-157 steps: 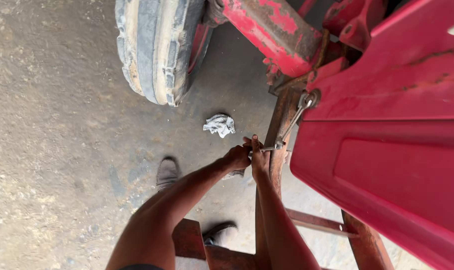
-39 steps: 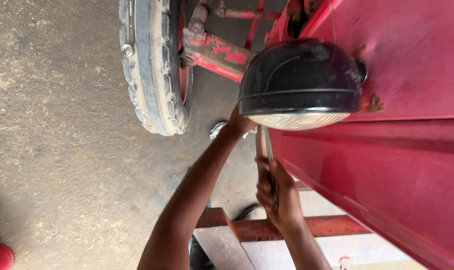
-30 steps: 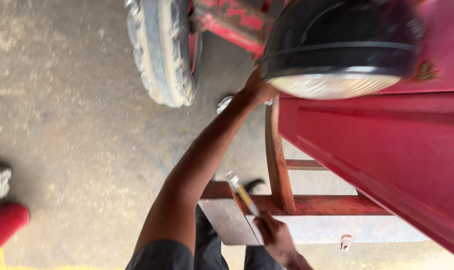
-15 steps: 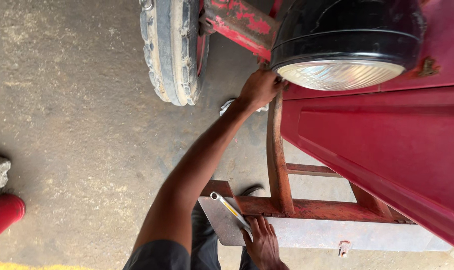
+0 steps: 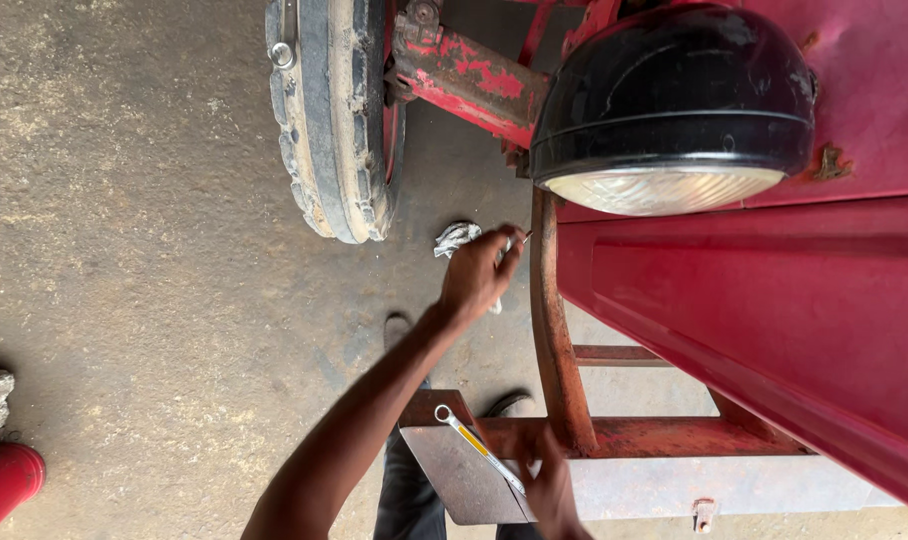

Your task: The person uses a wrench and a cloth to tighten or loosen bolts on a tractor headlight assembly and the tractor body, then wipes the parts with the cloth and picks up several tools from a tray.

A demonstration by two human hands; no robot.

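A: The wrench, where is it now?

B: It is low in the view, near the person's body. It is a thin metal wrench with a ring end and a yellow mark on the shaft. It lies slanted over the grey metal plate, with the ring end pointing up and to the left.

A: Which hand has it?

B: The right hand. The fingers are closed around the lower end of the wrench. The hand is partly cut by the edge of the view, so I am not fully sure how tight the grip is.

A: And the left hand?

B: It is stretched further out, beside the rusty red upright bar of the frame. The fingers are pinched narrow at the bar, maybe on a small part, but I cannot tell what.

A: What is behind it?

B: A crumpled white rag lies on the concrete floor, just behind the left hand. Further away stands the front tyre, and to its right the black headlamp sits on the red body of the machine.
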